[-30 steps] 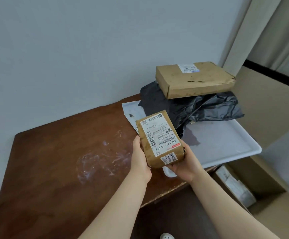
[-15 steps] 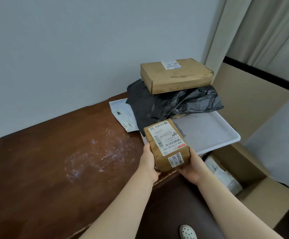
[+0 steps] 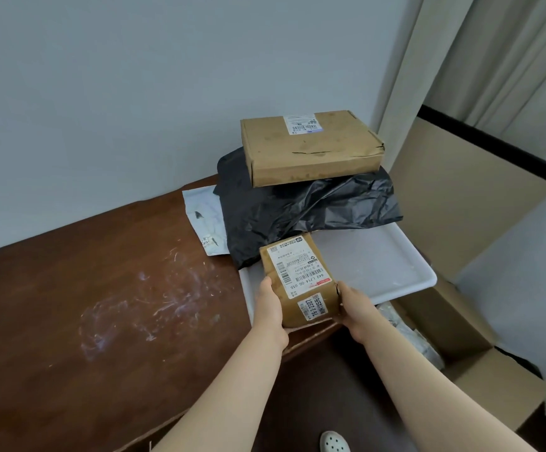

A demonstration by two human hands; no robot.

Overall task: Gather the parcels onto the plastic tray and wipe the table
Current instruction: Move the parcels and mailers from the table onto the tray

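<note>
I had the small brown parcel (image 3: 299, 282) clamped between both hands, the left hand (image 3: 269, 308) flat against its left side and the right hand (image 3: 356, 308) against its right, fingers wrapped under and around it so that I could not see their tips. The parcel sat over the near-left corner of the white tray (image 3: 395, 272), label side up; whether its base touched the tray I could not tell. At the far end of the tray lay a crumpled black bag (image 3: 314, 210), with a cardboard box (image 3: 310, 148) resting on top of it. A white mailer (image 3: 204, 223) lay on the tabletop (image 3: 69, 288) just left of the tray, partly tucked under the black bag. Left of the tray, the brown tabletop showed whitish smears (image 3: 141, 308). Right of the tray, lower down, stood an open carton (image 3: 460, 347) on the floor.
</note>
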